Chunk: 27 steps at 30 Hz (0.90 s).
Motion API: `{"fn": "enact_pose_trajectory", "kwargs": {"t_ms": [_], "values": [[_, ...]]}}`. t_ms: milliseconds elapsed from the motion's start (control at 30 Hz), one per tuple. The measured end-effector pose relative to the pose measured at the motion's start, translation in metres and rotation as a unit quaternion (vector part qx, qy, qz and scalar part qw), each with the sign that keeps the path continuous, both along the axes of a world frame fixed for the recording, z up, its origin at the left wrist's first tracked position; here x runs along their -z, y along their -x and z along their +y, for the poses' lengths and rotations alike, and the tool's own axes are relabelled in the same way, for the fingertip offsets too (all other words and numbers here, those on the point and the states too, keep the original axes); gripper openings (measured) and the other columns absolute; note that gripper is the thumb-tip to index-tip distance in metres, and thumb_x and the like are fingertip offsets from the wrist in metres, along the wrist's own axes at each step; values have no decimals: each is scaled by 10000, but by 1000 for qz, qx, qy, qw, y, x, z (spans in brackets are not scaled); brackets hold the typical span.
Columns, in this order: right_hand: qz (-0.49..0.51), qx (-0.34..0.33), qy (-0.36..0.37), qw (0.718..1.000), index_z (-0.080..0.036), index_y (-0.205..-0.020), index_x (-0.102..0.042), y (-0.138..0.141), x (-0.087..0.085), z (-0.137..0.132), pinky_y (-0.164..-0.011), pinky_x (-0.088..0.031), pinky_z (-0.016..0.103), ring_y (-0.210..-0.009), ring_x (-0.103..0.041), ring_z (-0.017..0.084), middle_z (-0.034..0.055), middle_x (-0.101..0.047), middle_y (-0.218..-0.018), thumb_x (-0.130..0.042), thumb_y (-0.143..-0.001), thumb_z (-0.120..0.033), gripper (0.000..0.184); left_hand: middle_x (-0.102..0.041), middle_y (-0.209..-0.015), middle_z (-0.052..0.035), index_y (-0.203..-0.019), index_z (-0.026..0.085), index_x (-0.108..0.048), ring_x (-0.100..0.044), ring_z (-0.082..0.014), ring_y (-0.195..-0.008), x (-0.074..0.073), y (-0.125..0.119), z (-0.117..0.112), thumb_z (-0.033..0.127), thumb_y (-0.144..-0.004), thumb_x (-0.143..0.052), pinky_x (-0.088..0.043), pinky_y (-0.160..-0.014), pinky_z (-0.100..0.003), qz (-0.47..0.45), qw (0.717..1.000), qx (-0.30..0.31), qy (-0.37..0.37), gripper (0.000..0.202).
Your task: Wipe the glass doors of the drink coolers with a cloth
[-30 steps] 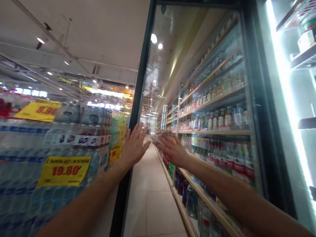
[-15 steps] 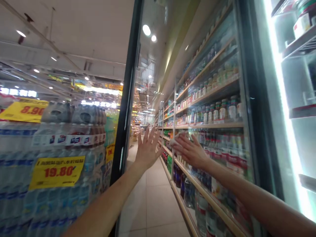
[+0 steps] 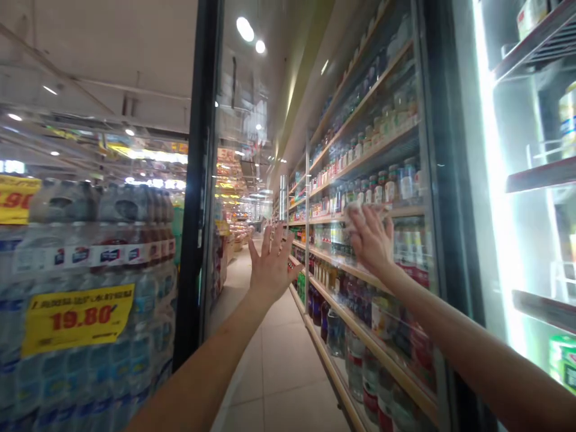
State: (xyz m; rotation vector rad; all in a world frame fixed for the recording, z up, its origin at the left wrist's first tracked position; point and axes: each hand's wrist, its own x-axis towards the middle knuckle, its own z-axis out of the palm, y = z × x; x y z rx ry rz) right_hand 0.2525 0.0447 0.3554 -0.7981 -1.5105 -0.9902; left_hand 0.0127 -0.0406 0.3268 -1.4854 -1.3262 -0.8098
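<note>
An open glass fridge door [image 3: 252, 120] with a black frame [image 3: 198, 180] stands in front of me. My left hand [image 3: 270, 264] lies flat against the glass, fingers spread and pointing up, holding nothing. To its right and a little higher, my right hand [image 3: 371, 240] presses a white cloth [image 3: 362, 209] onto the glass. The cloth bunches under and above the fingertips. Both forearms reach in from the bottom of the view.
Through the glass I see a tiled aisle [image 3: 279, 360] and long wooden shelves of bottles [image 3: 373, 162]. The lit fridge interior [image 3: 540, 180] with wire shelves is at the right. Stacked water-bottle packs [image 3: 112, 252] with a yellow 19.80 tag [image 3: 76, 318] fill the left.
My right hand has slid up and to the right across the glass with the cloth. The left hand stays flat on the glass. The view has shifted left to right.
</note>
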Motion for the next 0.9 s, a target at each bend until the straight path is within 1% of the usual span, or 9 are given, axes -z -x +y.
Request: {"fn": "enact_pose_trajectory", "kwargs": {"t_ms": [100, 300, 367, 467, 533, 700, 733, 800, 900], "values": [[98, 9, 12, 995, -231, -1339, -414, -12, -12, 4, -1039, -224, 565, -1331, -312, 276, 98, -357, -1443, -359, -875, -305, 473, -175, -1498, -110, -1389, 229, -309, -95, -330, -1385, 6, -4, 1, 523, -826, -467, -91, -1057, -639, -13, 1000, 0, -6, 655], [-170, -9, 3, 985, -320, -1271, -493, -14, 75, -10, -1087, -211, 480, -1322, -340, 222, 38, -495, -1350, -413, -861, -264, 421, -147, -1501, -120, -1386, 232, -320, -74, -352, -1383, 28, -16, 2, 523, -821, -470, -104, -1047, -656, -10, 1000, 18, -12, 653], [-161, 3, 5, 987, -308, -1267, -497, -18, 70, -8, -1080, -207, 501, -1307, -364, 231, 51, -482, -1360, -418, -863, -270, 414, -163, -1496, -129, -1383, 224, -328, -92, -359, -1379, 33, -18, 4, 516, -820, -476, -114, -1042, -660, -10, 1000, 15, -14, 651], [-12, 29, 6, 999, -245, -1307, -457, -25, 36, 1, -1054, -225, 543, -1312, -352, 260, 99, -406, -1413, -384, -879, -282, 436, -193, -1487, -137, -1374, 213, -347, -115, -367, -1374, 38, -22, 6, 478, -821, -496, -141, -1031, -665, -17, 1000, 5, -15, 631], [42, 30, 3, 999, -228, -1320, -439, -28, 32, 5, -1053, -229, 542, -1326, -327, 263, 104, -386, -1424, -369, -885, -278, 443, -219, -1480, -137, -1365, 212, -363, -132, -368, -1371, 43, -25, 6, 455, -822, -505, -165, -1024, -662, -15, 1000, 5, -16, 612], [-97, 7, -8, 995, -249, -1342, -407, -47, 100, 4, -1075, -231, 491, -1353, -279, 244, 86, -435, -1394, -406, -867, -216, 476, -304, -1451, -126, -1338, 214, -408, -189, -363, -1358, 61, -32, 5, 469, -820, -504, -199, -1023, -641, -6, 999, 23, -25, 585], [-123, 11, -4, 992, -267, -1340, -407, -55, 106, 5, -1075, -233, 492, -1342, -303, 241, 79, -447, -1386, -414, -865, -214, 478, -315, -1446, -126, -1332, 213, -417, -199, -365, -1354, 64, -33, 6, 467, -819, -505, -204, -1021, -639, -3, 999, 26, -27, 579], [-88, 34, 14, 995, -283, -1346, -394, -75, 95, 9, -1058, -253, 516, -1315, -349, 250, 83, -437, -1393, -410, -871, -230, 478, -317, -1445, -125, -1327, 209, -425, -215, -371, -1347, 68, -34, 8, 443, -826, -500, -209, -1016, -642, 1, 999, 30, -34, 558], [76, 70, 49, 993, -265, -1380, -339, -102, 52, 19, -1008, -298, 566, -1309, -354, 284, 121, -381, -1424, -373, -890, -275, 492, -313, -1445, -131, -1328, 199, -425, -220, -375, -1344, 71, -35, 9, 420, -833, -489, -194, -1018, -645, -2, 998, 36, -44, 546]]}}
